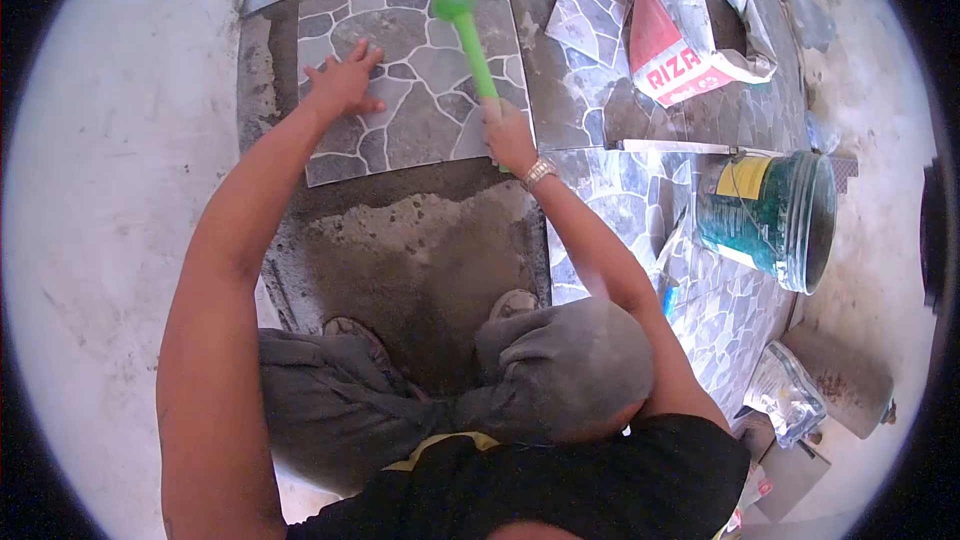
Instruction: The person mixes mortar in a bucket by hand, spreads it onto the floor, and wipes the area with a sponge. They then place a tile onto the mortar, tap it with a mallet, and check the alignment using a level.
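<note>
"Where does the tile lie from the hands?"

"The stone-patterned tile [410,125] is right under the left hand [345,82], which rests with fingers spread on its left part. Bare mortar bed [420,260] borders its near edge."

"And the right hand [510,140]?"

"Wrapped around the grip of a green mallet [477,57], over the tile's right side. The handle's long axis runs far and slightly left, putting the head above the tile's far right part. Whether it touches the surface, one can't tell."

"So the left hand is clear of the mallet?"

"Yes, left of it, apart from head and handle."

"Any writing?"

"'RIZA' on the red-and-white sack [665,75], far right. The green bucket [715,215], nearer, has a yellow label [742,178]; its print is too small."
</note>
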The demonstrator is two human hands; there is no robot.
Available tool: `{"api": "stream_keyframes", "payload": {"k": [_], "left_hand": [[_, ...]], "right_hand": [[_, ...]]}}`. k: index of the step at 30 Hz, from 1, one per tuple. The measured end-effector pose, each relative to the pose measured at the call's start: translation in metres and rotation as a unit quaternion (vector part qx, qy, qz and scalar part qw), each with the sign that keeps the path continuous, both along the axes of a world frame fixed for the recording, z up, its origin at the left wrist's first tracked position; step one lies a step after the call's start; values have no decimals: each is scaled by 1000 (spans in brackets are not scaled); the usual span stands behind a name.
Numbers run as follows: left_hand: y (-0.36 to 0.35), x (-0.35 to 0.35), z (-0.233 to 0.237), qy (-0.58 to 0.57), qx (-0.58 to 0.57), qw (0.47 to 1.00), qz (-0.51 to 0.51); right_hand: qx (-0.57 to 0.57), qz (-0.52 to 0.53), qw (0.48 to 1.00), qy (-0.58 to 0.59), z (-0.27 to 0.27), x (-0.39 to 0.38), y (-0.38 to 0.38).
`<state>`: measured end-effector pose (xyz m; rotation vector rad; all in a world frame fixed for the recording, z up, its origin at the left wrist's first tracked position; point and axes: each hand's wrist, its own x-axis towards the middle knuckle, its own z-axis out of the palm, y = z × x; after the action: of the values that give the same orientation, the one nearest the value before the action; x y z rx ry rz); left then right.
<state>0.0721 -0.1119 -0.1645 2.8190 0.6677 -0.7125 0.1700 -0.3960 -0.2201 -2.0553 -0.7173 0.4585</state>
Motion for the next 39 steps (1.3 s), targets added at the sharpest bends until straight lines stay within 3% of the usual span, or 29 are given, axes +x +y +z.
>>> {"api": "stream_keyframes", "payload": {"k": [2, 5, 8, 10, 11, 14, 16, 18, 20, 23, 26, 29, 32, 33, 35, 39], "left_hand": [[4, 0, 3, -7, 1, 1000, -3], [-4, 2, 6, -17, -9, 1000, -9], [-1, -8, 6, -27, -13, 1000, -1], [2, -8, -2, -42, -14, 999, -4], [2, -7, -2, -45, -13, 999, -6], [1, -7, 0, -34, 5, 999, -13], [3, -8, 1, -34, 2, 999, -8], [1, -7, -1, -35, -4, 999, -3], [2, -6, -2, -36, -8, 999, 1], [1, -5, -2, -33, -5, 999, 0], [-1, 1, 4, -18, -4, 1000, -1], [0, 1, 2, -12, -1, 1000, -8], [-2, 1, 6, -1, -1, 1000, -8], [-1, 3, 8, 3, 0, 1000, -7], [0, 5, 9, -5, 4, 1000, -3], [-2, 4, 4, 11, 12, 1000, -12]], "right_hand": [[-4, -81, 993, 80, 28, -10, 3], [-14, -76, 995, 66, 50, -5, 3], [50, 7, 994, -97, 85, 5, 9], [78, 0, 995, -60, 107, 21, 23], [82, -38, 996, 22, 119, 26, 32], [70, -13, 996, 59, 124, 29, 47], [-9, 87, 976, -199, 39, 47, 36], [-51, 93, 972, -209, 14, 50, 29], [-46, 6, 998, 29, 25, 37, 33], [9, 88, 957, -277, 64, 25, 29], [5, -60, 998, 4, 118, -5, 31], [22, -68, 996, -44, 68, -3, 22], [-70, -49, 996, 2, 41, -2, 8], [-52, -53, 997, 25, 37, 3, 3], [-20, -57, 995, 76, 67, -1, -4], [40, -87, 994, 53, 91, -23, -19]]}}
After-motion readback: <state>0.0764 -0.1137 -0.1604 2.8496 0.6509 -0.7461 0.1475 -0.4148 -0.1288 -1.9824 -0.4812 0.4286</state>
